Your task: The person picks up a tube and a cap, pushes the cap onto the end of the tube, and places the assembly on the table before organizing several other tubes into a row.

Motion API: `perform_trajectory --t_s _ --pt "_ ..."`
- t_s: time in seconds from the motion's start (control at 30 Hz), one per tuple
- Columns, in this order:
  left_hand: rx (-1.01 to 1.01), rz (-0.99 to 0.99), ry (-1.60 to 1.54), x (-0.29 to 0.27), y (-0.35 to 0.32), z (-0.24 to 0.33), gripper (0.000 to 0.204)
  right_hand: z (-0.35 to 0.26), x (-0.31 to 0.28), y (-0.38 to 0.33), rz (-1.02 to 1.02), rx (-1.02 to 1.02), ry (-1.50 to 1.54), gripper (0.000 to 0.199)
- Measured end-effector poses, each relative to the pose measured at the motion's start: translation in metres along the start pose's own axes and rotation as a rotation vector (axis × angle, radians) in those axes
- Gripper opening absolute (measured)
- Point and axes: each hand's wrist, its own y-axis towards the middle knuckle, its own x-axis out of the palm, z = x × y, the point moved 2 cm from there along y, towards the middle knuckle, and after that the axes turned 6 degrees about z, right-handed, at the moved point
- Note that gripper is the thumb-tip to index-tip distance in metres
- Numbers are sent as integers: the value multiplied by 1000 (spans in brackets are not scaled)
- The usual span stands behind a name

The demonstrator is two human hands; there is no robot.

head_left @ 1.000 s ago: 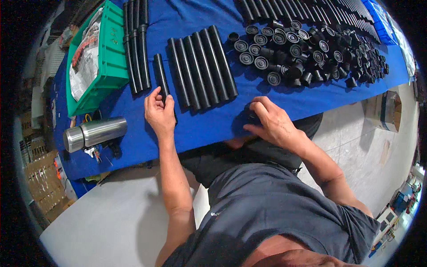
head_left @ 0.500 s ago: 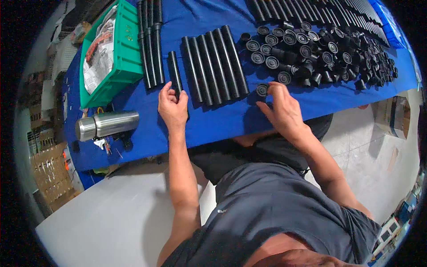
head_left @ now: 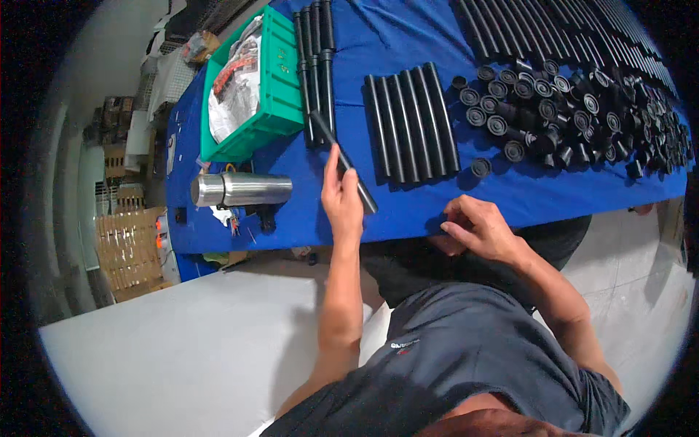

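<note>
My left hand [head_left: 342, 206] grips a thin black tube [head_left: 365, 195] between thumb and fingers. The tube slants, its far end up beside the group of standing-length black tubes near the green crate. Over the table's near edge hovers my right hand [head_left: 477, 227], fingers curled inward; whether they pinch anything is hidden. A single round black cap [head_left: 480, 167] rests on the cloth just beyond that hand. Between the hands, farther off, a row of several black tubes [head_left: 413, 124] lies side by side.
A large heap of black caps [head_left: 550, 109] spreads over the right of the blue cloth [head_left: 408, 218]. More tubes [head_left: 524, 29] line the back right. At left are a green crate [head_left: 284, 80] holding plastic wrapping, jointed tubes [head_left: 317, 69] and a steel flask [head_left: 244, 189].
The whole view has shifted. My left hand has tilted the tube more steeply aslant. Drawing back from the single cap, my right hand has come closer to the table edge; the cap stays on the cloth.
</note>
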Motion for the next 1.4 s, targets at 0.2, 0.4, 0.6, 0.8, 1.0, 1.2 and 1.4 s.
perform_trajectory --t_s 0.2,0.4,0.6,0.8,1.0,1.2,1.4 --pt "-61 -150 52 21 -70 28 41 -2 -12 9 -159 -2 137 68" --pt "47 -239 388 34 -100 40 44 10 -12 11 -44 54 497 46" --pt "29 -332 527 34 -94 46 52 18 -13 4 -50 170 597 43" --pt "668 -365 731 43 -74 47 57 13 -18 3 -53 193 568 39" --pt "565 -436 709 37 -59 25 46 12 -21 7 -69 151 594 46" --pt "-9 -241 -547 24 -59 62 31 14 -10 7 29 -61 422 66" --pt "-698 -117 -954 20 -74 15 39 8 -22 6 -153 29 380 61"
